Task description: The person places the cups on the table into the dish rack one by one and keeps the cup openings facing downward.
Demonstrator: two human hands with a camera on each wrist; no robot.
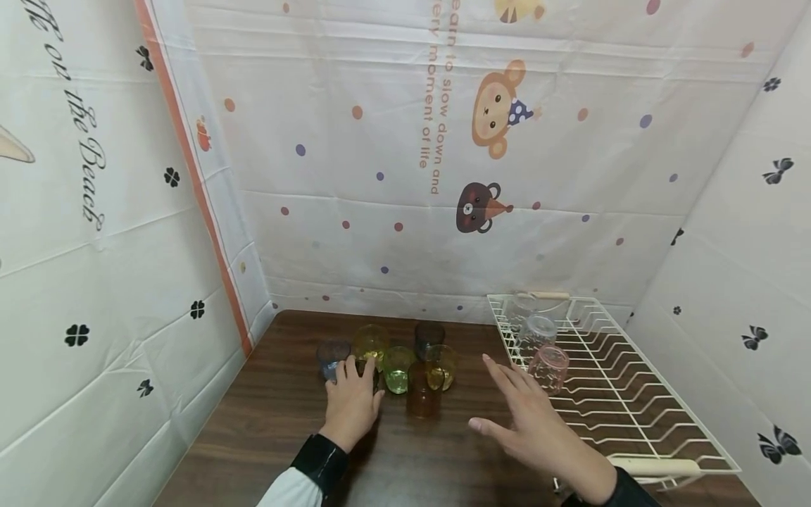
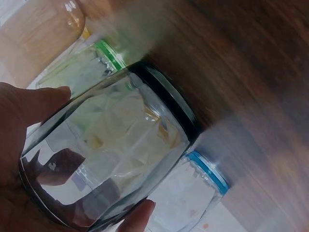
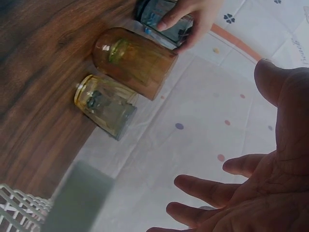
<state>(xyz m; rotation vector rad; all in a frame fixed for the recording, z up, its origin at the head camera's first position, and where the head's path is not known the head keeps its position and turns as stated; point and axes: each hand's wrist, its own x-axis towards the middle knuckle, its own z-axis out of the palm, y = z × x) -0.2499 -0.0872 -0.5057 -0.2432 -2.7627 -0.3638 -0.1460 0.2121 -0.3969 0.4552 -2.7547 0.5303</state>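
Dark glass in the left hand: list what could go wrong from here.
1. The left hand grips the dark glass inside a tight cluster; lifting it could knock the green glass or the blue glass beside it.
2. The amber glass stands close by the open right hand, which might bump it.
3. Smooth glass could slip from the grip.

White wire dish rack [image 1: 633, 394] with a pink glass [image 1: 549, 367] and clear glasses [image 1: 535, 329], cartoon-printed curtain [image 1: 481, 141] behind

7 glasses [image 1: 398, 369] on table, 3 glasses [image 1: 548, 366] in rack, 1 rack [image 1: 633, 401]
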